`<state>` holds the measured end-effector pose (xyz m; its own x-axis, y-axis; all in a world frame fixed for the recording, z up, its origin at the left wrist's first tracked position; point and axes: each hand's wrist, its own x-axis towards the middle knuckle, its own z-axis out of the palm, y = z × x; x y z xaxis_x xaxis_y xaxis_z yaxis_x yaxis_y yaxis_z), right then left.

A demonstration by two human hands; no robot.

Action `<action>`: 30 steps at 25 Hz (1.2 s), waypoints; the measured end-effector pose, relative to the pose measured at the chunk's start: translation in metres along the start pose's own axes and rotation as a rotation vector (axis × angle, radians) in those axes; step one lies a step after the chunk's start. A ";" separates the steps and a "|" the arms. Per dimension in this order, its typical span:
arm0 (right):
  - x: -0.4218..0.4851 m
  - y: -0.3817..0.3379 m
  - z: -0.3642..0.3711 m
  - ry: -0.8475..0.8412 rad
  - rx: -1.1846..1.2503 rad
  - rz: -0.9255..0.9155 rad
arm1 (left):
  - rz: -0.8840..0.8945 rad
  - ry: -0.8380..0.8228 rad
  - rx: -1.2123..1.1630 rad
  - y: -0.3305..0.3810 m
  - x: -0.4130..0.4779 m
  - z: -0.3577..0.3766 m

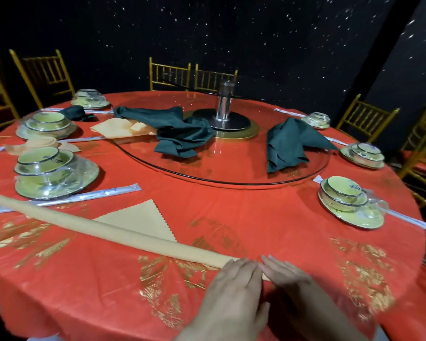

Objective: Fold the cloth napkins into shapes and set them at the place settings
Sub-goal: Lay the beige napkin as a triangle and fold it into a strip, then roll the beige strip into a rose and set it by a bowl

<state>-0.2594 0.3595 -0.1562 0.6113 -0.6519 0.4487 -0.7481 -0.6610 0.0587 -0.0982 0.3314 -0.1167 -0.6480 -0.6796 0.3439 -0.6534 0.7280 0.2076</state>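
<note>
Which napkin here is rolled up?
The tan napkin nearest the camera: a long roll with one corner flat, left hand and right hand pressing its end. The green napkins and peach napkin on the turntable lie loose.

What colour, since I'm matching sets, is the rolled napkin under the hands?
The rolled napkin is tan, clearest in head view.
</note>
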 end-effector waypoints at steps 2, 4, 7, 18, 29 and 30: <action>-0.019 0.041 -0.040 -0.126 0.031 0.338 | -0.029 0.053 0.001 0.006 0.005 0.003; -0.028 0.060 -0.058 -0.056 0.073 0.492 | 0.027 0.099 0.116 0.013 0.006 0.012; -0.030 0.051 -0.050 -0.070 0.187 0.476 | 0.009 0.105 0.143 0.017 0.008 0.012; -0.010 0.062 -0.086 -0.242 0.551 0.777 | -0.020 0.087 0.294 0.034 0.010 0.012; 0.024 0.064 -0.089 -0.258 0.972 0.723 | -0.003 0.099 0.151 0.023 0.006 0.011; 0.028 0.066 -0.091 -0.310 0.916 0.662 | 0.000 0.099 0.135 0.020 0.004 0.011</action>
<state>-0.3156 0.3311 -0.0591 0.3039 -0.9482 -0.0930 -0.5556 -0.0971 -0.8258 -0.1183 0.3426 -0.1215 -0.6106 -0.6626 0.4338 -0.7043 0.7048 0.0852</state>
